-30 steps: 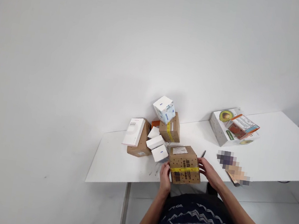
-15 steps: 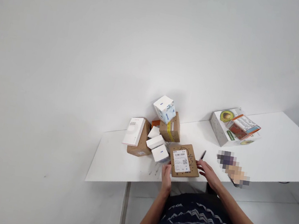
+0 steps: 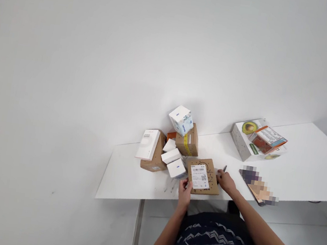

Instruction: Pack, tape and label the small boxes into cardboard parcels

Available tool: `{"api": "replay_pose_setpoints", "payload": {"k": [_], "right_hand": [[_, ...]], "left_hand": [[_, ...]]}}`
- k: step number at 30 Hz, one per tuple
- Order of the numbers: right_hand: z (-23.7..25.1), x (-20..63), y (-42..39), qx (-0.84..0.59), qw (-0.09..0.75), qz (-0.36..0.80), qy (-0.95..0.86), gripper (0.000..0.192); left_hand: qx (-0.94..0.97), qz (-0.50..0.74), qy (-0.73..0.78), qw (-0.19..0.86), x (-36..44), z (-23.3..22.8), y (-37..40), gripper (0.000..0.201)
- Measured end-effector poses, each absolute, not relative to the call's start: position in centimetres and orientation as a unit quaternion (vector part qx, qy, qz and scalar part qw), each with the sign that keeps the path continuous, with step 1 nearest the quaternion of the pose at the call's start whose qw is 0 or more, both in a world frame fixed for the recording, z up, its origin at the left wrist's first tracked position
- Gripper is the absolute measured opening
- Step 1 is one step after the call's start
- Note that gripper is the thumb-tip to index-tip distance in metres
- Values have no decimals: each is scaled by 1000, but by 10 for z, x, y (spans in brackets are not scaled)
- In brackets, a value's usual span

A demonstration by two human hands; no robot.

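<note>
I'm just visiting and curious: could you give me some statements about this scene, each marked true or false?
1. The bare left hand is at the left edge of the brown cardboard box with a white label. True.
2. The slim dark pen is at the left hand. False: it is at the bare right hand.
3. The orange-and-white box is underneath the white avocado-printed box. False: it lies on top.
4. A white-and-blue box rests on a yellow-taped brown cardboard box. True.

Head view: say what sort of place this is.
Probably a plain indoor workspace: a long white table against a white wall, and a cardboard box bearing a printed label, with more boxes nearby. Whether it is a home, office or workshop, I cannot tell.
</note>
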State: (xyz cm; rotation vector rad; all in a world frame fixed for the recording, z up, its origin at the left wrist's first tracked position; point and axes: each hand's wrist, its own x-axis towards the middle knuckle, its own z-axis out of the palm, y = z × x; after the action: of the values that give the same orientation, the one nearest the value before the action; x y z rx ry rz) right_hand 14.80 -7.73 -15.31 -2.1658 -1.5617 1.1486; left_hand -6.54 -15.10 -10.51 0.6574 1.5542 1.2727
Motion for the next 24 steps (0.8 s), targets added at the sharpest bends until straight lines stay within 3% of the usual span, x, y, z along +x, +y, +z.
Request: {"api": "replay_pose_setpoints", "payload": {"k": [5,11,14,17,21,24], "right_hand": [[-157,146,-77,-748,100,378,-536,19],[-159,161,-80,-767,160,388,-485,19],[-156,175,-82,-763,219,414,-446,18],[-147,188,-84,-746,286,447,-402,27],[-118,194,-82,-651,455,507,-335,32],[-85,182,-77,-593,527,501,-347,35]], "left_hand": [[267,521,629,512,-66,-106,-153,47],[297,513,622,512,-68,-111,-153,48],[327,493,639,491,-66,-111,-157,46],[389,485,673,400,-63,-104,-162,45],[605,429,627,237,-57,-86,-162,30],[728,339,564,194,-46,-73,-154,28]]}}
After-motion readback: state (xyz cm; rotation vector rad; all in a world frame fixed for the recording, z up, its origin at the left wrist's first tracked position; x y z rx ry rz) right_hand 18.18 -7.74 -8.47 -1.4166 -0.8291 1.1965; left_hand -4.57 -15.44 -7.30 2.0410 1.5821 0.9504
